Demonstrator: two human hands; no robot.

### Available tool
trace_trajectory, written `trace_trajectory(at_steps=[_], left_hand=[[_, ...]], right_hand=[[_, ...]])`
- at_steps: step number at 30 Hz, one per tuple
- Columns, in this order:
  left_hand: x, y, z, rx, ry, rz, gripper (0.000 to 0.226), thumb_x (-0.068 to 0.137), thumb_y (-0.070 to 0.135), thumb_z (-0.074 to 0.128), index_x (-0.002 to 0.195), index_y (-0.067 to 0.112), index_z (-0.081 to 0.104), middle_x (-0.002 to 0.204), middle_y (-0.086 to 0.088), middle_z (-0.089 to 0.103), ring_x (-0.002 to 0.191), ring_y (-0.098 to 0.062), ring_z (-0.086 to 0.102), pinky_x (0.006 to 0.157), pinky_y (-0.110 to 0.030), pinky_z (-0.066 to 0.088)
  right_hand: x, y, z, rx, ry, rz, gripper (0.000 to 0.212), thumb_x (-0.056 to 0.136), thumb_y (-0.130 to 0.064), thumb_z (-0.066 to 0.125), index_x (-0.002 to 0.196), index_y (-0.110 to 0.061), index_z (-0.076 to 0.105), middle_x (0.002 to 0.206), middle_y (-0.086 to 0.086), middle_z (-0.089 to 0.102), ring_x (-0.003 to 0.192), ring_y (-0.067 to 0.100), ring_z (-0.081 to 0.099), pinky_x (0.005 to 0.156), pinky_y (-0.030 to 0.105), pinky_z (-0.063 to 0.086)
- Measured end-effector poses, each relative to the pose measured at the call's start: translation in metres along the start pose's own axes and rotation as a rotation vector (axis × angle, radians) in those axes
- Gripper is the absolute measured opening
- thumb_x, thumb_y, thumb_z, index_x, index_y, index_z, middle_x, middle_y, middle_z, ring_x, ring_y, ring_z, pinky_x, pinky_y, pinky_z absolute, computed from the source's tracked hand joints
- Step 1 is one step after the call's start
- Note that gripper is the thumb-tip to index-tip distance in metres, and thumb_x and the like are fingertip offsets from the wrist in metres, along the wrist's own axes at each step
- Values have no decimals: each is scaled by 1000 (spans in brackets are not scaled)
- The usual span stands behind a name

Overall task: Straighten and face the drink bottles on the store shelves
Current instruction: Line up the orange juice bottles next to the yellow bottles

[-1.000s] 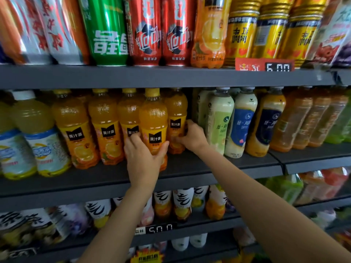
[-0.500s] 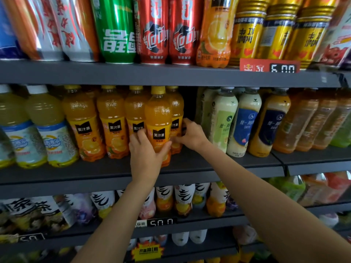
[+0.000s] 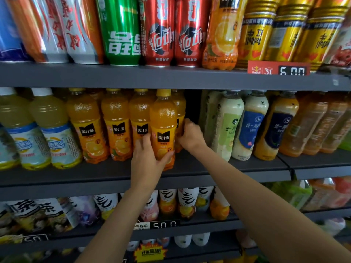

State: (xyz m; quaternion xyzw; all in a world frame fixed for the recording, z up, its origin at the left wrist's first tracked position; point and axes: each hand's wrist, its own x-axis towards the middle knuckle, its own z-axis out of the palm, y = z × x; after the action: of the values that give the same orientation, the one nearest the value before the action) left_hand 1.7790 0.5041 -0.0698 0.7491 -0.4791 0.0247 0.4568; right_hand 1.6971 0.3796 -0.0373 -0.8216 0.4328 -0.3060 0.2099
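Note:
A row of orange juice bottles with black labels stands on the middle shelf [image 3: 218, 168]. The front orange juice bottle [image 3: 163, 118] sits nearest the shelf edge, label facing out. My left hand [image 3: 148, 162] wraps its lower part from the left. My right hand [image 3: 190, 136] grips the orange juice bottle behind it [image 3: 180, 109], which is mostly hidden and shows only a strip of label. Three more orange bottles [image 3: 115, 126] stand in line to the left.
Pale lemon drink bottles [image 3: 51, 130] stand at the left, milk tea bottles [image 3: 250, 126] at the right. Cans and bottles [image 3: 159, 31] fill the top shelf, with a 6.00 price tag [image 3: 278, 68]. The lower shelf holds more bottles [image 3: 188, 202] and a price tag [image 3: 164, 224].
The view has shifted a little, so the shelves sit further right in frame. Both hands stay on the two orange bottles; the rear bottle is now more hidden behind the front one.

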Motion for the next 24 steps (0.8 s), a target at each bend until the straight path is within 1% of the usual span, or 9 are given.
trace_trajectory(at_steps=[5,10,14,17,19,24], left_hand=[[1,4,-3,44,-28,-14,76,78,43,70,137,13,32,131,-10,40,119,-30,46,89,-39,43],[2,4,-6,20,-42,-14,78,77,41,71,139,14,31,132,-10,40,119,-31,47,90,-42,44],[1,5,-4,39,-39,-33,77,78,41,70,138,14,31,135,-11,38,121,-31,45,89,-42,43],[1,6,-3,42,-41,-40,76,78,40,70,138,13,31,135,-11,37,122,-31,44,89,-40,42],[2,6,-4,49,-43,-40,76,79,40,70,138,13,30,135,-11,37,122,-31,43,89,-40,42],[1,6,-3,46,-44,-51,76,79,38,70,138,13,30,136,-11,36,123,-31,42,90,-39,41]], right_hand=[[7,1,-2,32,-20,44,37,82,-17,69,110,-3,50,112,16,61,104,33,58,90,44,49],[1,1,-9,17,-95,-3,40,78,-17,72,111,-4,52,109,14,62,103,29,59,89,40,50],[0,0,-12,46,-143,14,48,76,-15,75,118,-6,53,116,12,61,108,27,57,91,35,48],[0,-5,-7,39,-88,31,37,81,-12,69,113,-4,53,110,14,62,103,29,59,86,35,49],[2,-8,-3,12,-57,43,31,84,-12,64,110,-4,51,108,16,61,100,33,60,84,39,50],[5,-8,1,-18,-31,66,29,87,-13,59,113,-4,49,109,17,60,100,36,59,86,45,51]])
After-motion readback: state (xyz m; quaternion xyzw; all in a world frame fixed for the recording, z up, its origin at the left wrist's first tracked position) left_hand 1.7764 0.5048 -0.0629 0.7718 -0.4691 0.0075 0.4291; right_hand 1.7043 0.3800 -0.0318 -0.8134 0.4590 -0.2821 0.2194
